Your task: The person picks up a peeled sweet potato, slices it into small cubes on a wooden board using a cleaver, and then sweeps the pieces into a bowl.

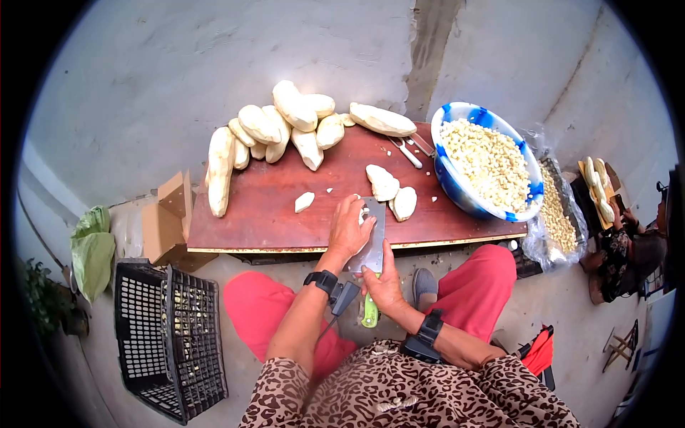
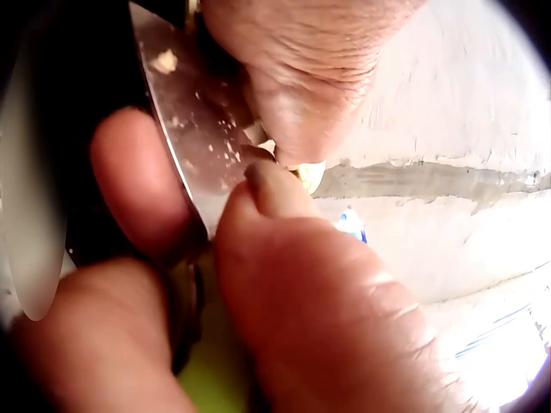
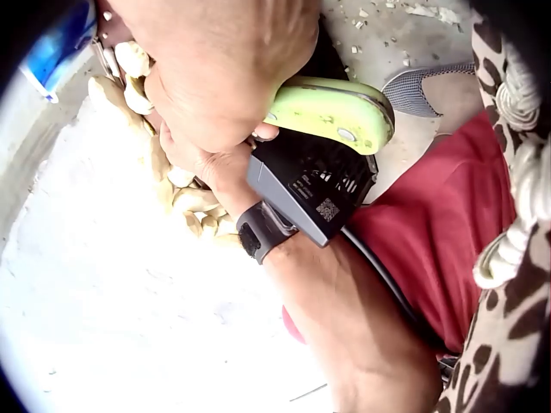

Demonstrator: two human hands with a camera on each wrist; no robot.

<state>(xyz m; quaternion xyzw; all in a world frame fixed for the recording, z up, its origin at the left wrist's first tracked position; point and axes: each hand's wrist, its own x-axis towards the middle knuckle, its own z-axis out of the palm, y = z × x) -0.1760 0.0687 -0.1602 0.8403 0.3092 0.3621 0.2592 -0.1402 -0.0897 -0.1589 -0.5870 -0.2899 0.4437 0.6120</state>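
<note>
Steel cleaver with lime-green handle [image 1: 372,246], gripped by the right hand [image 1: 385,285], met a small white tuber piece [image 1: 364,212] pinched by the left hand [image 1: 348,230] on the red-brown wooden table [image 1: 271,210]; apparently midway: blue-and-white bowl of dice [image 1: 457,191] stood nearly full, pile of whole peeled tubers [image 1: 285,121] lay uncut.

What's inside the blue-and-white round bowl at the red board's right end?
Small pale diced pieces fill the blue-and-white round bowl almost to its rim; they cover its bottom, so anything beneath is hidden.
</note>
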